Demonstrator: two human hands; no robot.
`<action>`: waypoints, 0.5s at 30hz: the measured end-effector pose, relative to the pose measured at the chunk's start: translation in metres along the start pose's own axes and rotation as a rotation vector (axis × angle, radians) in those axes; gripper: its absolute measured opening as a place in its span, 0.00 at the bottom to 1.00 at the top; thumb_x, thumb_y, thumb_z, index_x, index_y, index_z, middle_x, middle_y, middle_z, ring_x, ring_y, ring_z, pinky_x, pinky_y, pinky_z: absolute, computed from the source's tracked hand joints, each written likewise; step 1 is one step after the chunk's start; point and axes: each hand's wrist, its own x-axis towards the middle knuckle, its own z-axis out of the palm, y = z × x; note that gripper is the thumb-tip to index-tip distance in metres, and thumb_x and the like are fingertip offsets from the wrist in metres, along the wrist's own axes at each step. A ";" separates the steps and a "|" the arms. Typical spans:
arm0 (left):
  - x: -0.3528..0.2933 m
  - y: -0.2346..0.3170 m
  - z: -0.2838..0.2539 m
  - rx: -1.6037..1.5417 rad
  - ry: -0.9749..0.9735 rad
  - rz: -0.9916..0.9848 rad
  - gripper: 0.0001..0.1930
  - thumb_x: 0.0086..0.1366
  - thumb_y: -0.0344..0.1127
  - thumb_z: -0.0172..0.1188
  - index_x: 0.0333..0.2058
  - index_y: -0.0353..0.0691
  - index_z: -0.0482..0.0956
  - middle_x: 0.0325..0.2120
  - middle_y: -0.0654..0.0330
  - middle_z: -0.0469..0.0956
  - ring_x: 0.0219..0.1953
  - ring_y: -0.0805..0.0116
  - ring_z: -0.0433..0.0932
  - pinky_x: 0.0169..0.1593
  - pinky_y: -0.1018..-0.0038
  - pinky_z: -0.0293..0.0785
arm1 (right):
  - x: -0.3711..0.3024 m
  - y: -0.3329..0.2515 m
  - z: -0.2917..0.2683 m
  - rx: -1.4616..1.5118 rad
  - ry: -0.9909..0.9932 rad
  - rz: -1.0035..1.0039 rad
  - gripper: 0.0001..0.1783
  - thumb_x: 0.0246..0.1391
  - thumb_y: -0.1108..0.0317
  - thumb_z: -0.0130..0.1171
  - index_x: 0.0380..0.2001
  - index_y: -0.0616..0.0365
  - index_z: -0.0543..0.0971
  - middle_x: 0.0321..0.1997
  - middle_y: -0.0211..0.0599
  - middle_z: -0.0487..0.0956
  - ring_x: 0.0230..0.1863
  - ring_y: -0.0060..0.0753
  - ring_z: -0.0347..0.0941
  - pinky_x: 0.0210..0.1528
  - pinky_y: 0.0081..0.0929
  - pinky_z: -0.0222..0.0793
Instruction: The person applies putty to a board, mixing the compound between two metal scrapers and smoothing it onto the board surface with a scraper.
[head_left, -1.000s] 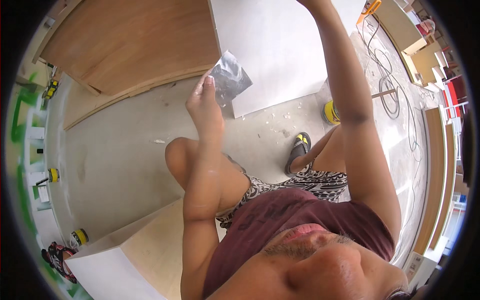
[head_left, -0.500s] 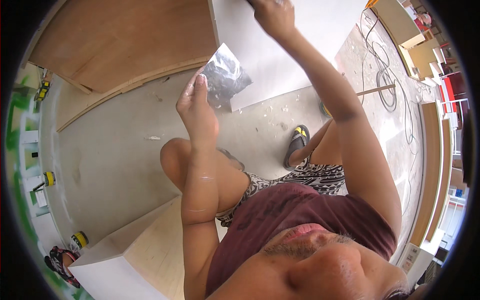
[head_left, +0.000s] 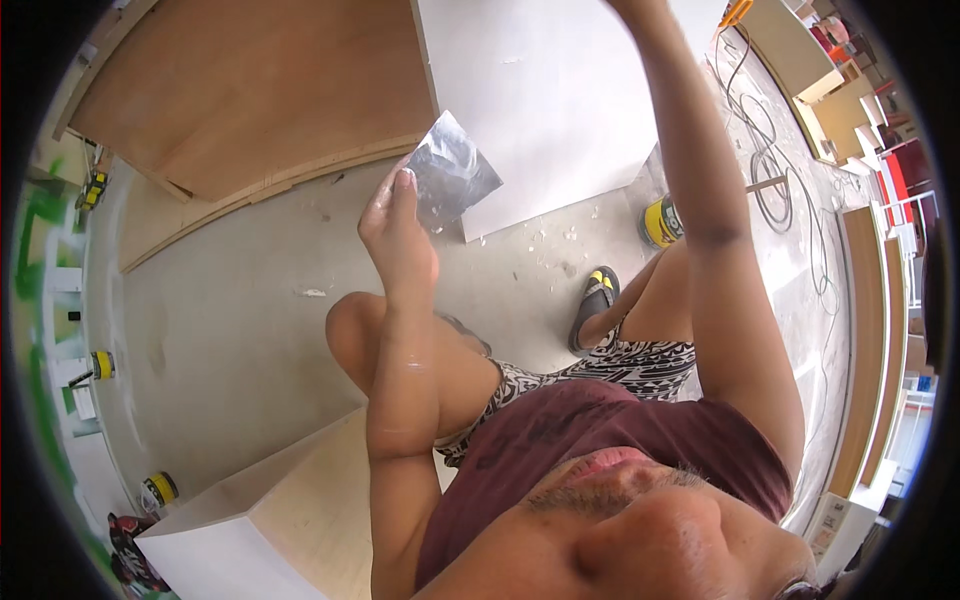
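My left hand (head_left: pixel 392 225) grips a thin, shiny square metal sheet (head_left: pixel 455 170) by its left edge, thumb on the face turned up to me. Pale smears of paste show on the sheet and on my fingers. The sheet overlaps the near left corner of a large white panel (head_left: pixel 550 110). My right arm (head_left: pixel 700 170) reaches up over the panel's right part. Only the wrist end of my right hand (head_left: pixel 640 8) shows at the upper edge; its fingers, and anything in them, are cut off from view.
A brown wooden panel (head_left: pixel 260 90) stands at far left. A yellow-and-black tub (head_left: pixel 660 222) is beside my foot, with white scraps on the floor (head_left: pixel 230 330). Cables (head_left: pixel 765 165) lie coiled at right. A white-sided box (head_left: pixel 230 550) sits near left; another person's foot (head_left: pixel 135 550) is beside it.
My right hand has moved right and up, mostly out of view; before, it held a dark object at the upper edge. The metal sheet has shifted slightly lower in the picture.
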 end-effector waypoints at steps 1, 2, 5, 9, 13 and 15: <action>0.001 -0.001 -0.003 -0.001 -0.004 0.006 0.18 0.71 0.30 0.52 0.53 0.21 0.73 0.47 0.53 0.78 0.49 0.71 0.76 0.55 0.75 0.70 | 0.020 0.003 0.001 -0.020 -0.023 0.034 0.22 0.57 0.79 0.48 0.53 0.55 0.79 0.47 0.58 0.80 0.50 0.57 0.78 0.53 0.41 0.72; 0.002 -0.002 -0.006 0.006 0.006 0.004 0.18 0.71 0.30 0.52 0.53 0.21 0.74 0.47 0.53 0.78 0.49 0.71 0.76 0.55 0.75 0.70 | 0.035 0.006 0.002 -0.041 -0.046 0.068 0.23 0.56 0.80 0.47 0.53 0.54 0.79 0.47 0.58 0.80 0.51 0.57 0.77 0.53 0.41 0.71; -0.001 0.002 -0.001 0.000 -0.003 0.001 0.18 0.71 0.30 0.52 0.53 0.22 0.74 0.47 0.53 0.78 0.48 0.71 0.76 0.54 0.76 0.70 | 0.062 0.010 0.001 -0.045 -0.071 0.004 0.24 0.55 0.80 0.47 0.52 0.53 0.80 0.47 0.58 0.80 0.51 0.56 0.77 0.53 0.42 0.71; -0.002 0.004 0.001 -0.006 -0.003 -0.001 0.17 0.71 0.30 0.51 0.53 0.22 0.74 0.47 0.53 0.78 0.48 0.71 0.76 0.54 0.76 0.70 | 0.071 0.013 0.003 -0.052 -0.074 0.047 0.25 0.53 0.80 0.45 0.53 0.53 0.80 0.46 0.59 0.80 0.51 0.55 0.77 0.53 0.41 0.71; -0.002 0.005 -0.001 -0.001 -0.003 0.001 0.17 0.72 0.30 0.51 0.53 0.23 0.74 0.47 0.54 0.79 0.48 0.70 0.76 0.53 0.75 0.71 | 0.070 0.015 0.016 -0.152 -0.150 0.039 0.26 0.52 0.79 0.45 0.53 0.51 0.79 0.45 0.58 0.80 0.49 0.56 0.77 0.51 0.43 0.72; -0.004 0.008 -0.001 -0.011 0.009 0.000 0.17 0.72 0.30 0.51 0.53 0.23 0.75 0.47 0.54 0.79 0.47 0.70 0.77 0.52 0.75 0.72 | 0.058 0.007 0.029 -0.150 -0.008 -0.042 0.25 0.51 0.79 0.45 0.51 0.51 0.80 0.45 0.56 0.80 0.47 0.59 0.77 0.51 0.47 0.72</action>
